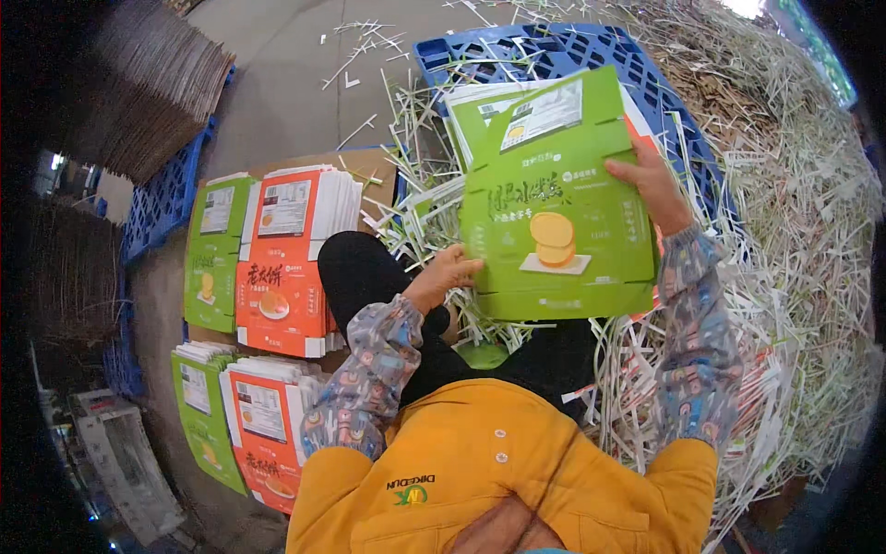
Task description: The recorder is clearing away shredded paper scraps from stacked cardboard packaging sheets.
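Note:
I hold a flat green printed carton sheet (554,212) upright in front of me. My left hand (446,275) grips its lower left edge. My right hand (653,183) holds its right edge near the top. More green sheets (480,106) lie behind it on a blue plastic pallet (572,51). Both forearms wear patterned sleeve covers over a yellow jacket.
To my left stand stacks of flat orange sheets (286,258) and green sheets (214,254), with two more stacks (245,425) nearer me. A large heap of paper trim strips (794,231) fills the right side. Brown cardboard stacks (152,74) sit on a blue pallet (161,198) at far left.

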A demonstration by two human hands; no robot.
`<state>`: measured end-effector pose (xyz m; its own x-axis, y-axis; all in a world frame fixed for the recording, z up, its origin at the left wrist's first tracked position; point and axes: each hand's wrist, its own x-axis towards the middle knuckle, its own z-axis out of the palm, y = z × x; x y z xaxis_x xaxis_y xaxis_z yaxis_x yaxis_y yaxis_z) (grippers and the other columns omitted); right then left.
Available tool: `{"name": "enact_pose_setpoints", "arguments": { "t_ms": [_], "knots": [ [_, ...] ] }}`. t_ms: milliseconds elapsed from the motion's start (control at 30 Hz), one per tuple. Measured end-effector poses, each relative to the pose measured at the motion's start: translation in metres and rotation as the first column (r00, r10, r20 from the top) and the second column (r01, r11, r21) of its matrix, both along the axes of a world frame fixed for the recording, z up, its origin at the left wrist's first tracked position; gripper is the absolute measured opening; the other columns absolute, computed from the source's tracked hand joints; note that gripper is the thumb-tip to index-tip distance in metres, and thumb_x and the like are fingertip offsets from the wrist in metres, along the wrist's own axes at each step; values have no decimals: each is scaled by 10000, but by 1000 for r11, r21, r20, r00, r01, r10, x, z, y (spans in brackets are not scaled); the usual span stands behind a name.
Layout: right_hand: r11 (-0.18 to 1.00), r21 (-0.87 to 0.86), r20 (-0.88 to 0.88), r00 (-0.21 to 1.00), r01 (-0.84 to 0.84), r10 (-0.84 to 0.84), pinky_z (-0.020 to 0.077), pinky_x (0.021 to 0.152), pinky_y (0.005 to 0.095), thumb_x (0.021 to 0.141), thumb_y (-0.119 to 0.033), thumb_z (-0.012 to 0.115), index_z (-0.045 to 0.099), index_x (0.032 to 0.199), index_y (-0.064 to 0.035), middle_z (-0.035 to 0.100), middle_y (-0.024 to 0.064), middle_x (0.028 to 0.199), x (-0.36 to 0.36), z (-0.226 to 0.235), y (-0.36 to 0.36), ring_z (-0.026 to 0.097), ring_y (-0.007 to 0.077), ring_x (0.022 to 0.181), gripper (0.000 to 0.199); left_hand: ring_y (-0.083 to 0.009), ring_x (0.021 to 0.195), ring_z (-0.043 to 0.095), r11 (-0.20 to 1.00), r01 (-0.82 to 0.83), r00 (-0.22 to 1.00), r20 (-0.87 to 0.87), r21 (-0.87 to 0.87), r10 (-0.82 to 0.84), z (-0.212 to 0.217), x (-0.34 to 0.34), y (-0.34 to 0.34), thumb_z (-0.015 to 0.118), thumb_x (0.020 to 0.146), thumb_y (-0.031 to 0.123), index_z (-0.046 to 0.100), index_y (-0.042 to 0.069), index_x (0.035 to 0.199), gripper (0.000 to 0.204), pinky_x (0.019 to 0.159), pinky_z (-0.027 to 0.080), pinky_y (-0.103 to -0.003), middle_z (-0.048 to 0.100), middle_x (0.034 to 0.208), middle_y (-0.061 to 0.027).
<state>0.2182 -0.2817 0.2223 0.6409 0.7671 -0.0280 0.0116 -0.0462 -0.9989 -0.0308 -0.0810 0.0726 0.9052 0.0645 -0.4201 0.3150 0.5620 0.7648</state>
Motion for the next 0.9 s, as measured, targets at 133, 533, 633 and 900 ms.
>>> {"name": "enact_pose_setpoints", "arguments": {
  "t_ms": [133, 533, 633, 900],
  "knots": [
    [948, -306, 520, 818, -90, 246, 408, 784, 271, 739, -87, 537, 446, 1123, 20, 554, 73, 1000, 12, 25, 28, 514, 145, 906, 409, -172, 874, 509, 915, -50, 994, -71, 401, 85, -9, 7, 18, 604, 760, 195, 303, -35, 1196, 577, 739, 426, -265, 499, 990, -104],
    [746, -636, 760, 329, 197, 561, 418, 583, 443, 750, -182, 536, 453, 995, -88, 567, 148, 742, 19, -57, 50, 550, 351, 714, 276, -299, 1145, 320, 231, -597, 771, 472, 768, 427, -7, 54, 87, 732, 606, 193, 214, -16, 1266, 865, 962, 251, -368, 301, 1236, -203],
    [757, -626, 752, 402, 187, 522, 413, 572, 438, 745, -206, 554, 438, 988, -101, 567, 151, 750, 12, -63, 51, 552, 342, 710, 289, -301, 1167, 291, 272, -597, 792, 499, 755, 352, -20, 58, 97, 752, 588, 232, 207, -22, 1271, 910, 970, 235, -366, 311, 1242, -208],
    [810, -519, 836, 356, 271, 417, 416, 565, 433, 728, -199, 578, 411, 916, -94, 561, 122, 771, 16, -82, 47, 550, 319, 729, 272, -217, 1113, 389, 488, -588, 807, 503, 645, 308, -19, 89, 96, 696, 679, 183, 293, 3, 1242, 716, 926, 309, -298, 392, 1223, -149]
  ]
}}
